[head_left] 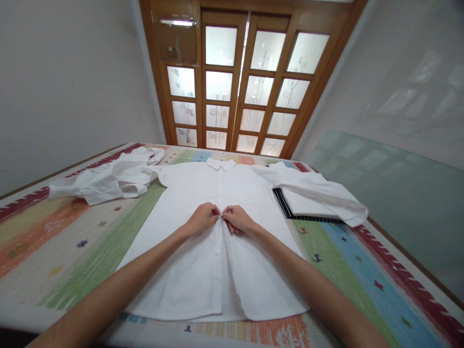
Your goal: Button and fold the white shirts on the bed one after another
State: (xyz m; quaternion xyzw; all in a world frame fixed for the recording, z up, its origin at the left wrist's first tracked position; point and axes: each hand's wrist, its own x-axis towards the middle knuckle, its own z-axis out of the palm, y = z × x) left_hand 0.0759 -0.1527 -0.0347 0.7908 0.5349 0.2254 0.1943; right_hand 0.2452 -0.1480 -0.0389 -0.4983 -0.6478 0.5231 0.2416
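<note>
A white shirt (pixel 181 193) lies face up, its collar (pixel 220 164) at the far end and its hem towards me. My left hand (pixel 203 217) pinches the front edge at the middle of the placket. Right beside it, my right hand (pixel 237 218) pinches the opposite front edge. Both sets of fingertips meet at about the same spot, and any button between them is hidden. Below the hands the two front panels hang apart, with a small button (pixel 218 252) showing on the left panel.
The shirt rests on a colourful striped cloth (pixel 105 232). Another crumpled white garment (pixel 112 176) lies at the left. Under the shirt's right sleeve (pixel 326 193) is a folded white item (pixel 304 205) on a black striped one (pixel 284 203). Wooden glass-paned doors (pixel 235 82) stand behind.
</note>
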